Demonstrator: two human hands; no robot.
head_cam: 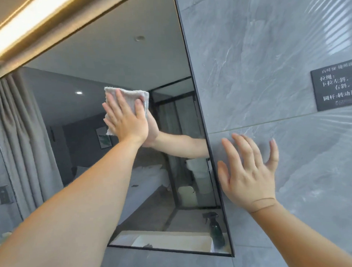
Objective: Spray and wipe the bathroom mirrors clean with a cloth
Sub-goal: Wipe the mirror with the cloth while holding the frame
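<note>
A black-framed mirror (116,61) fills the left and middle of the view. My left hand (124,119) presses a folded pale grey cloth (128,97) flat against the glass, at mid height toward the mirror's right side. Its fingers are spread over the cloth, and the hand's reflection shows just to its right. My right hand (250,172) lies flat and open on the grey tiled wall (268,60), just right of the mirror's frame, holding nothing. A dark spray bottle (215,229) appears only as a reflection in the mirror's lower right corner.
A lit strip light (27,24) runs along the mirror's top edge. A black sign (335,87) with white text hangs on the wall at the far right. The mirror reflects curtains, a bed and a glass partition. Grey tile continues below the mirror.
</note>
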